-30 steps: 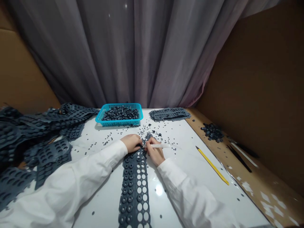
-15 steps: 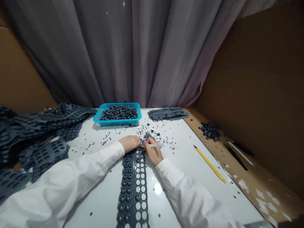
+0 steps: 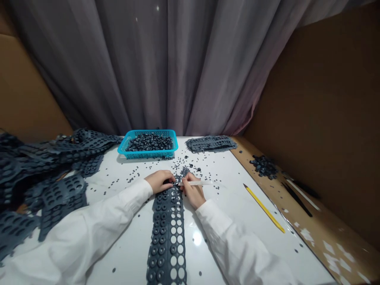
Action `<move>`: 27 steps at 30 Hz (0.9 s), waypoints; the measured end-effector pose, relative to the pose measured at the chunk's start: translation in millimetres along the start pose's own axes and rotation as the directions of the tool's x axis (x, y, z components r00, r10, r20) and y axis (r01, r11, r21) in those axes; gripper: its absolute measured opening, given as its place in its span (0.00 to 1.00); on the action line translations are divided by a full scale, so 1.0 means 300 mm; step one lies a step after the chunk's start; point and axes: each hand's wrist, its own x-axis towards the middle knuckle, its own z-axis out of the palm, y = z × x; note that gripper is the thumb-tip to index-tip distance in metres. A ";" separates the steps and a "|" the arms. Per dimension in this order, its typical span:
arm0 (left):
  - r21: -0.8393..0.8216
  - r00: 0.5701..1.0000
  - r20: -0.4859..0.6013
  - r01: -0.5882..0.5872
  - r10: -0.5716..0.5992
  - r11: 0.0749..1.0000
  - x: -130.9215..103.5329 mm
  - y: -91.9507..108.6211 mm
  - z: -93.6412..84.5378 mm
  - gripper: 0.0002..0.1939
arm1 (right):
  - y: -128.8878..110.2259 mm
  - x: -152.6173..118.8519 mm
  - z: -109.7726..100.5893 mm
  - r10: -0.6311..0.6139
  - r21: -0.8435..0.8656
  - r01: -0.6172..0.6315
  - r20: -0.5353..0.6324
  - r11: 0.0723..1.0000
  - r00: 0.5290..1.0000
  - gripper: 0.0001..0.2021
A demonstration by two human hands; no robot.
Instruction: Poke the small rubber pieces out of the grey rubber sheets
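A long dark rubber strip (image 3: 170,229) with rows of round holes runs up the middle of the table. Ring-shaped pieces still sit in its left rows, while most holes on the right show white. At its far end my left hand (image 3: 160,181) grips the left side with curled fingers. My right hand (image 3: 192,192), closed in a pen-like grip, holds a slim white pen-like tool (image 3: 200,183). Its dark pointed tip is at the strip, close to my left fingertips. Small dark discs (image 3: 185,171) are heaped just beyond the hands.
A blue basket (image 3: 145,153) of dark rubber pieces stands behind. Perforated sheets (image 3: 62,190) pile up at left; stacked strips (image 3: 210,143) lie at back right. A yellow pencil-like tool (image 3: 264,208), a dark heap (image 3: 263,166) and black and white tools (image 3: 298,198) are at right.
My left hand has shifted slightly left and its thumb and fingers have parted a little. The tool in my right hand stays at the strip. The view has tilted slightly.
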 end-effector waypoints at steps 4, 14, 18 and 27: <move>0.093 0.996 0.089 -0.003 -0.005 0.996 0.029 0.027 -0.030 0.07 | 0.004 0.000 0.001 0.004 0.016 -0.003 -0.003 1.000 1.000 0.11; 0.443 0.967 0.255 -0.114 -0.003 0.889 0.115 0.104 -0.038 0.03 | 0.005 0.000 0.002 0.010 0.006 -0.010 -0.003 1.000 1.000 0.11; 0.434 0.967 0.256 -0.118 0.003 0.893 0.108 0.094 -0.041 0.05 | 0.004 -0.001 0.002 0.010 0.005 -0.010 -0.002 1.000 1.000 0.11; 0.251 0.994 0.108 -0.043 0.016 0.967 0.054 0.040 -0.012 0.06 | -0.007 0.000 0.002 0.021 0.007 -0.022 0.009 1.000 1.000 0.11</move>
